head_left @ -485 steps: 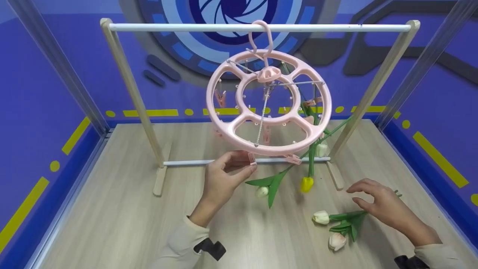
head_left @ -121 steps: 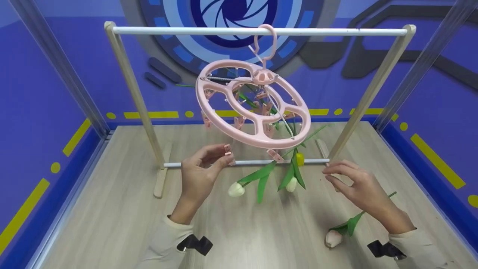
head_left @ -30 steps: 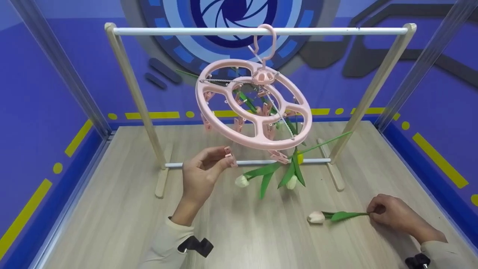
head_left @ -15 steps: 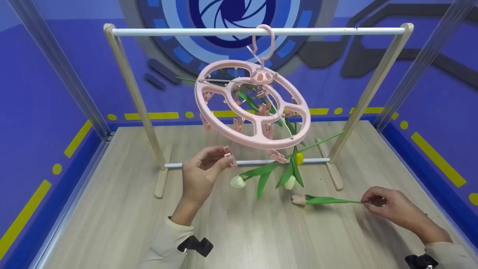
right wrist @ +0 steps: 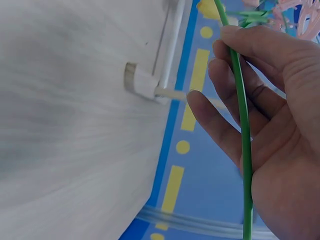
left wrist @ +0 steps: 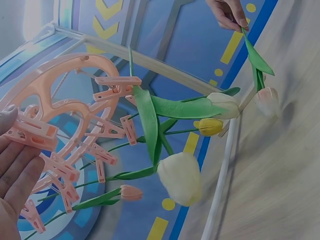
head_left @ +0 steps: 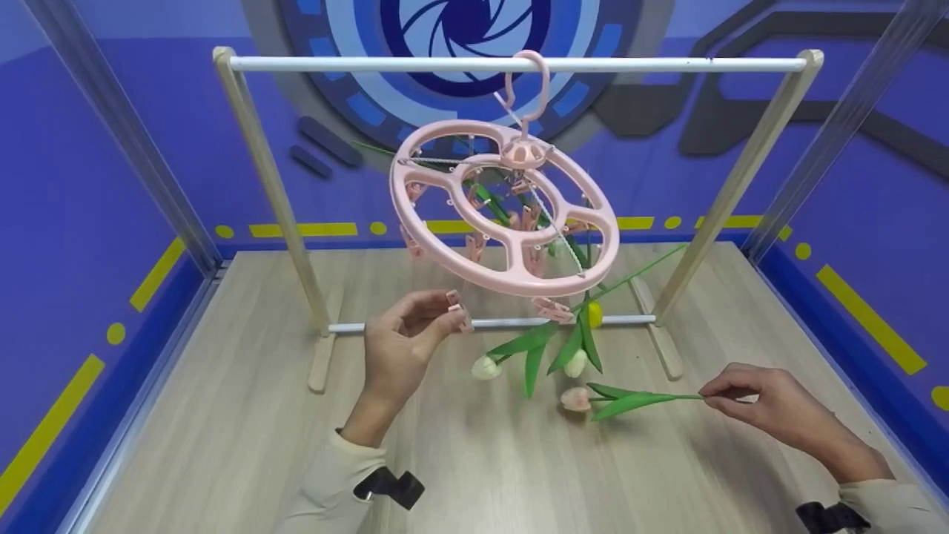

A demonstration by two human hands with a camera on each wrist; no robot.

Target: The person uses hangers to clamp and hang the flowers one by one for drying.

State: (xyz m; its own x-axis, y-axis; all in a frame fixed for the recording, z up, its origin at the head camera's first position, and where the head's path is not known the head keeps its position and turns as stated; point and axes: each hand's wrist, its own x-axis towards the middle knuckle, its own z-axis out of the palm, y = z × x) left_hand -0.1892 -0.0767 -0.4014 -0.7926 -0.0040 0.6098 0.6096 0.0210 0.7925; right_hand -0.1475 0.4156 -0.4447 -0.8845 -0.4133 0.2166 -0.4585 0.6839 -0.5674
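Note:
My left hand (head_left: 400, 337) pinches a pink clothespin (head_left: 459, 310) at the near left rim of a round pink clip hanger (head_left: 504, 278). In the left wrist view that clothespin (left wrist: 35, 131) sits between thumb and fingers. My right hand (head_left: 778, 408) pinches the stem end of a pale pink tulip (head_left: 575, 400), its bloom pointing left, low over the table. The green stem (right wrist: 242, 110) runs across the palm in the right wrist view. From other clips hang white tulips (head_left: 486, 367), a yellow tulip (head_left: 594, 314) and a pink tulip (left wrist: 131, 193).
The hanger hooks over the white top bar (head_left: 371, 64) of a wooden-legged rack. A lower white bar (head_left: 504, 323) crosses behind the left hand. Several clothespins dangle from the hanger. Blue walls (head_left: 118, 185) enclose the wooden table (head_left: 259, 445).
Over sixteen seconds the hanger has turned, and another white tulip has come to hang from it. The right hand has gripped the pale pink tulip from the table and brought it left, toward the hanger.

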